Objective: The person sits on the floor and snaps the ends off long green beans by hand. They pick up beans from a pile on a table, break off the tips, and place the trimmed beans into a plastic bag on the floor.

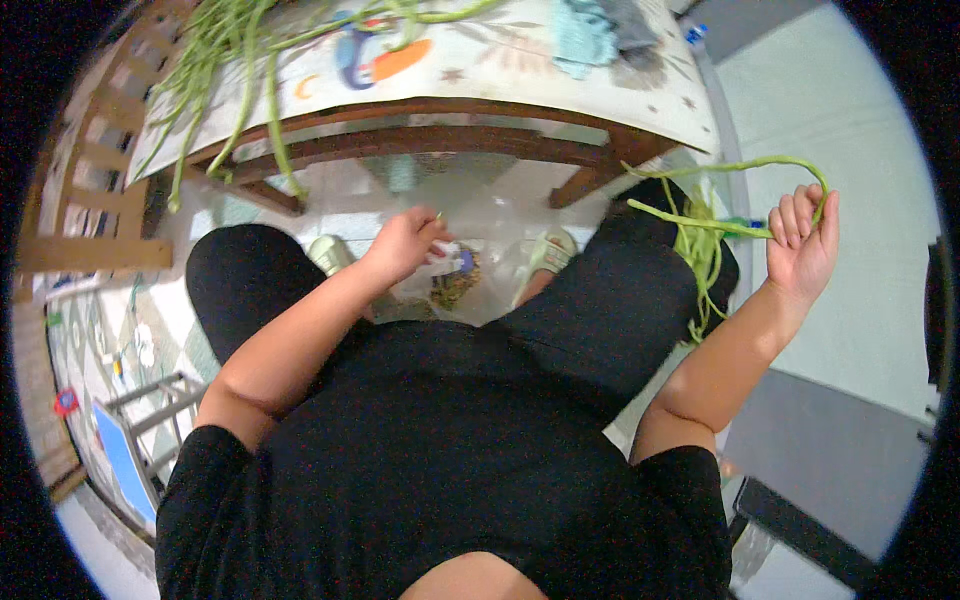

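Note:
My right hand (pixel 803 235), raised at the right beyond my knee, is closed around a long green bean (pixel 770 162). The bean loops over the fingers, and both ends reach left over a bundle of long beans (pixel 702 245) beside my right thigh. What supports that bundle is hidden. Between my knees hovers my left hand (pixel 408 243), slightly blurred, its thumb and forefinger pinched at a small green bean piece (pixel 440 215). Below it, a clear plastic bag (pixel 412 290) with brownish-green scraps (pixel 457 288) lies between my feet.
More long beans (pixel 215 80) lie on the printed tablecloth (pixel 480 85) ahead, several hanging over its edge. A light blue cloth (pixel 583 38) rests at the table's far right. A wooden chair (pixel 95 200) stands left, and a metal-framed folding stool (pixel 150 430) behind it.

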Available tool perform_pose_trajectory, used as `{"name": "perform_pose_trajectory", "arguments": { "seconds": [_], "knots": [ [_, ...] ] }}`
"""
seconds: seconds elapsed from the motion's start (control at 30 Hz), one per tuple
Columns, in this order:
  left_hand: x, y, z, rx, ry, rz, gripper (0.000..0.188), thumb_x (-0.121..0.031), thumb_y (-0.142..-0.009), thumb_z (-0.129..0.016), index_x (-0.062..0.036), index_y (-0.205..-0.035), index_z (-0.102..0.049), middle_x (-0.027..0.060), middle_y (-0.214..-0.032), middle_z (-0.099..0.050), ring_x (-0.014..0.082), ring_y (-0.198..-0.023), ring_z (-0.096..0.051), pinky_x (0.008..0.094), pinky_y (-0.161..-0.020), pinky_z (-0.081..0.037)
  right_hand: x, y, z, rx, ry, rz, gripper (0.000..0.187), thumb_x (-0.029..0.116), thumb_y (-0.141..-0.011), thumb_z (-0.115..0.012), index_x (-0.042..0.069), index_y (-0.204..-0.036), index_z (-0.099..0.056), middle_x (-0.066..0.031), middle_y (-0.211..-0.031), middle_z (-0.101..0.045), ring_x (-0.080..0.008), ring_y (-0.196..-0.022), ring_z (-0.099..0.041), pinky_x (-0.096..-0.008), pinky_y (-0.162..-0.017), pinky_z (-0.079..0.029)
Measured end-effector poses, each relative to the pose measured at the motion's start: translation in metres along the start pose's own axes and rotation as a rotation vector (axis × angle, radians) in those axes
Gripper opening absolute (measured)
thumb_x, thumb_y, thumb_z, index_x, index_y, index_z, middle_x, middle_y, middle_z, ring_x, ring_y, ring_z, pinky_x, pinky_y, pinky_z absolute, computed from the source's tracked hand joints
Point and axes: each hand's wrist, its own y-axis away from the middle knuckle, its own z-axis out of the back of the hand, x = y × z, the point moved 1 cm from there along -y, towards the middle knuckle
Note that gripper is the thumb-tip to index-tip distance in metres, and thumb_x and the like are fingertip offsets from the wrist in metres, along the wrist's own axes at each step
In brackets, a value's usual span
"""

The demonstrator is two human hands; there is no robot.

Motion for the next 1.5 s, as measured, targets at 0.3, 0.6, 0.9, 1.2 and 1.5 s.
{"name": "perform_pose_trajectory", "arguments": {
  "seconds": [0.3,0.6,0.9,1.2,1.5],
  "knots": [
    [0.003,0.005,-0.012,0.107,-0.751,-0.138,0.045,-0.028,-0.079,-0.052,-0.0036,-0.117,-0.046,0.0197,-0.103,-0.055,0.0309,-0.087,-0.056,0.0352,-0.076,-0.043,0.038,0.016,0.072,-0.461,0.744,-0.006,0.040,0.016,-0.088,-0.034,0.004,-0.126,-0.031,-0.0028,-0.064,-0.047,-0.0076,-0.041,-0.037,-0.0200,-0.037,-0.031],
    [-0.015,0.013,-0.023,0.254,-0.564,-0.061,0.041,-0.022,-0.082,-0.052,-0.0009,-0.116,-0.045,0.0155,-0.104,-0.056,0.0239,-0.080,-0.060,0.0318,-0.071,-0.045,-0.079,0.034,0.207,-0.419,1.428,-0.740,0.047,0.017,-0.083,-0.041,0.014,-0.129,-0.030,-0.0130,-0.073,-0.056,-0.0188,-0.052,-0.053,-0.0330,-0.048,-0.045],
    [-0.027,0.025,-0.022,0.260,-0.537,-0.171,0.036,-0.019,-0.083,-0.052,-0.0009,-0.113,-0.047,0.0147,-0.101,-0.057,0.0223,-0.083,-0.059,0.0304,-0.071,-0.046,-0.151,0.073,0.244,-0.527,1.914,-0.775,0.035,0.030,-0.082,-0.046,0.010,-0.110,-0.050,-0.0190,-0.102,-0.052,-0.0340,-0.093,-0.052,-0.0439,-0.077,-0.041],
    [-0.091,0.041,0.009,-0.080,-0.676,-0.880,0.013,-0.013,-0.074,-0.061,-0.0049,-0.083,-0.057,0.0087,-0.071,-0.057,0.0251,-0.064,-0.056,0.0331,-0.055,-0.045,-0.149,0.068,0.227,-0.690,1.921,-0.742,0.043,0.031,-0.076,-0.054,0.010,-0.114,-0.049,-0.0222,-0.109,-0.047,-0.0354,-0.098,-0.048,-0.0417,-0.084,-0.039],
    [-0.158,0.052,0.141,-1.054,-0.853,-0.778,0.010,-0.012,-0.071,-0.059,-0.0058,-0.079,-0.059,0.0110,-0.082,-0.056,0.0283,-0.081,-0.054,0.0361,-0.070,-0.044,-0.099,-0.011,0.115,-0.338,1.315,0.156,0.028,0.019,-0.083,-0.052,0.001,-0.104,-0.054,-0.0128,-0.101,-0.053,-0.0213,-0.091,-0.051,-0.0299,-0.080,-0.040]
  ]
}}
